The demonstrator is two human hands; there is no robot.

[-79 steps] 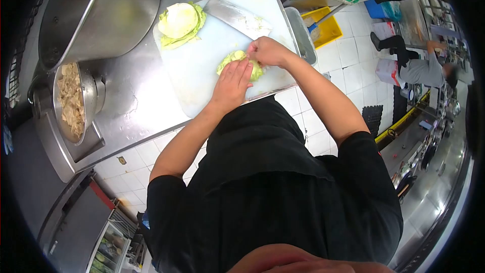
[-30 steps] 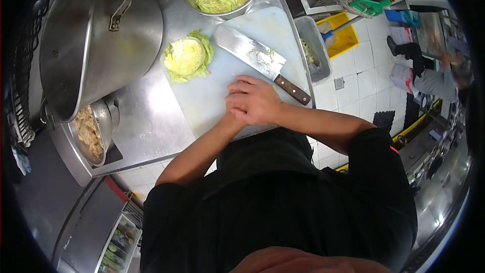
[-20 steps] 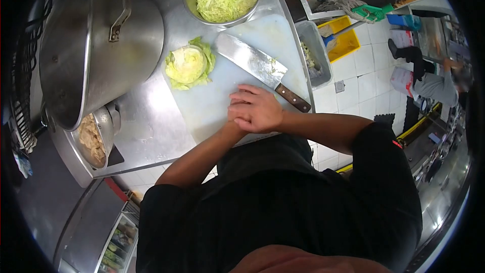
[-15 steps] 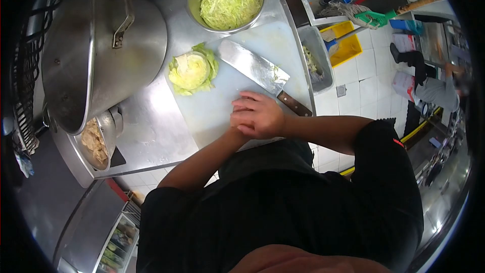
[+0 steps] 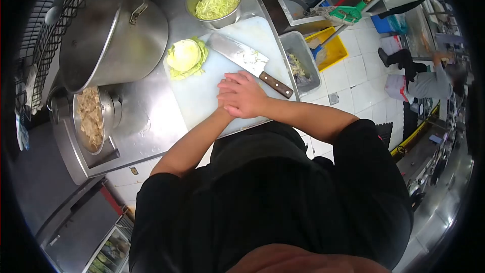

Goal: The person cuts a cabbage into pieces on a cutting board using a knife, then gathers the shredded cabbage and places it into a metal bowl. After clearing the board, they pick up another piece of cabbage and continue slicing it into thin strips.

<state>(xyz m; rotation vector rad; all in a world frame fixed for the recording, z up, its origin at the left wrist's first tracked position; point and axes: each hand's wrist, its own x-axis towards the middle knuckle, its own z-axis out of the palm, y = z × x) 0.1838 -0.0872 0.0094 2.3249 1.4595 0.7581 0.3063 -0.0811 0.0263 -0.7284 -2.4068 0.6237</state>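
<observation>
Covering L hand, R hand is over white bd on steel ctr nr tiled flr; can't tell grips.

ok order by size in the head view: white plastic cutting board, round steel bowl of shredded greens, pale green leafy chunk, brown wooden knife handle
1. White plastic cutting board
2. Round steel bowl of shredded greens
3. Pale green leafy chunk
4. Brown wooden knife handle

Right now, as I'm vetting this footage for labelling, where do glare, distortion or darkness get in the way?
Head view: wide-angle distortion curves the scene, with black corners; head view: strong glare whitens the steel counter beside the cutting board; head view: the black shirt loses detail; head view: the right hand and cleaver read clearly.
</observation>
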